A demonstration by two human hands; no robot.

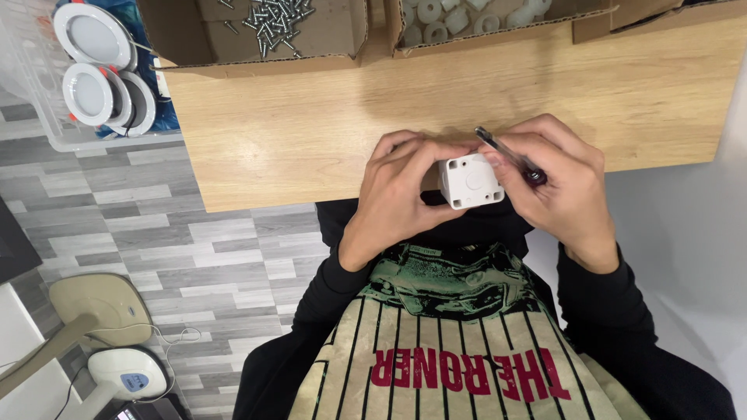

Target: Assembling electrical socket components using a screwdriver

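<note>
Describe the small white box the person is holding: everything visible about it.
The small white box looks like moulded plastic, squarish with rounded corners, a round raised disc on its top face and small holes near the corners. It is held at the wooden table's near edge, gripped by the left hand, with the right hand touching its right side.

Two open brown cardboard boxes stood along the far edge of the counter [311,132]: the left cardboard box [187,39] held loose silver screws, the right cardboard box [591,19] held white plastic rings. A clear plastic bin [31,85] of round white lamps sat off the counter's left end
</note>
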